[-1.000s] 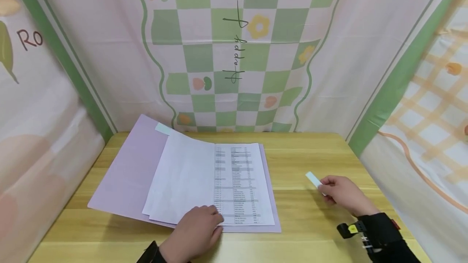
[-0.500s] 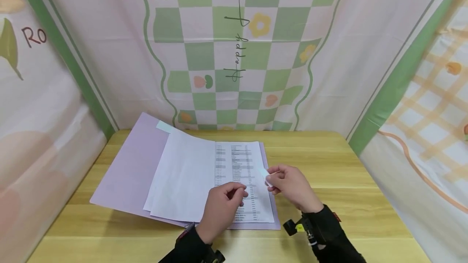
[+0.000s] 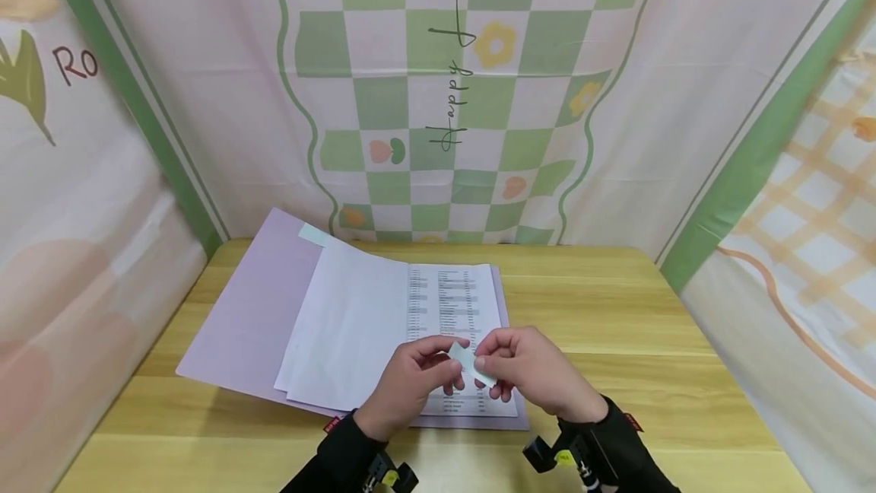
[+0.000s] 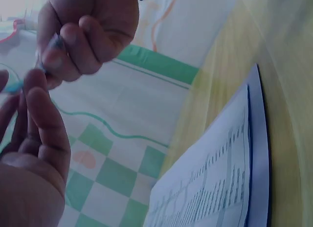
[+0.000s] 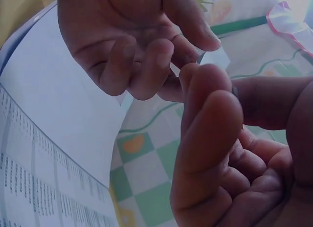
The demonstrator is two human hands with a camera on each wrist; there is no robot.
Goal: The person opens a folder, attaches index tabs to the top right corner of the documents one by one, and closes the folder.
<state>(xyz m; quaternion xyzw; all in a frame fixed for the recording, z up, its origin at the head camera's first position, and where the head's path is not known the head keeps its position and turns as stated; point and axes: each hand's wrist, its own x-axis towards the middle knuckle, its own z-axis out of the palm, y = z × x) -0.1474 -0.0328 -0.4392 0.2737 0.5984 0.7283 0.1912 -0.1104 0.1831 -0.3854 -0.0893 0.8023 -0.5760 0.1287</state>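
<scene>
L hand [image 3: 411,379] & R hand [image 3: 544,371] pinch a flat pale strip [image 3: 469,361] — we see L palm [image 5: 122,14] in R-wrist view, not head.

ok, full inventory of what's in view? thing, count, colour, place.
pale strip: 1, pale blue-green, between both hands, above the printed sheet
folder: 1, light purple, open on the table
printed sheet: 1 showing, white with dark text and grey bands, folder's right side
turned pages: at least 2, white, folder's left side
tab: 1, pale blue, top of the turned pages
table: 1, yellowish wood, under the folder
cloth backdrop: pieces unclear, white with green, orange and pink print, back and sides
wrist devices: 2, black with yellow marks, one per wrist
sleeves: 2, black, lower edge
left hand, right hand: 1 each, bare, at the strip
</scene>
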